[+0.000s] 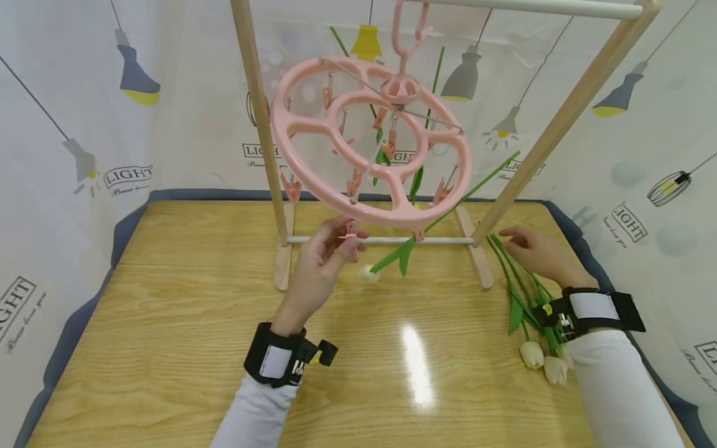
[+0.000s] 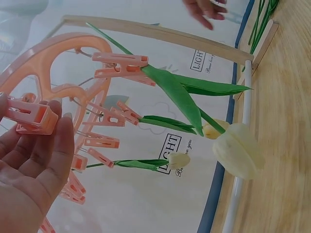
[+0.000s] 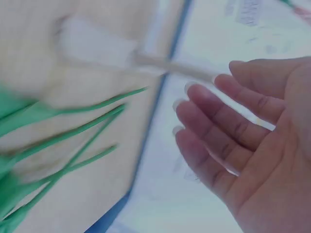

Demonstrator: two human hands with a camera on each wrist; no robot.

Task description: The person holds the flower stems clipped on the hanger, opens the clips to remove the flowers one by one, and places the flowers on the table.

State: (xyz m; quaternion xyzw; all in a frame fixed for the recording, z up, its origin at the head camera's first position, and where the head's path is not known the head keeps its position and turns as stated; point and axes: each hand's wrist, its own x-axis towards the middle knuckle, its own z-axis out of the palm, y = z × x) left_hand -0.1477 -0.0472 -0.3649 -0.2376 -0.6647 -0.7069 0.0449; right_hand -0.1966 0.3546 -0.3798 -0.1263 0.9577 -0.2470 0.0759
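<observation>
A pink round hanging rack (image 1: 313,190) with several dangling clips is in the head view. My left hand (image 1: 313,267) pinches one pink clip (image 2: 34,116) between thumb and fingers at the rack's front edge. Beside it, another clip (image 2: 124,65) grips the stem of a white tulip (image 2: 238,150), which hangs head down. Farther back, other clips hold more tulips (image 2: 179,160). On the right, my right hand (image 1: 534,252) hovers by the stem ends (image 3: 97,119) of several white tulips (image 1: 554,370) lying on the table. Its fingers are loosely bent, with nothing in them.
A wooden stand (image 1: 551,124) with a white top rod (image 1: 554,7) carries the rack. Its lower white rod (image 1: 386,240) and wooden feet (image 1: 476,264) sit on the wooden table (image 1: 185,323). Printed fabric (image 1: 201,124) encloses the table's back and sides.
</observation>
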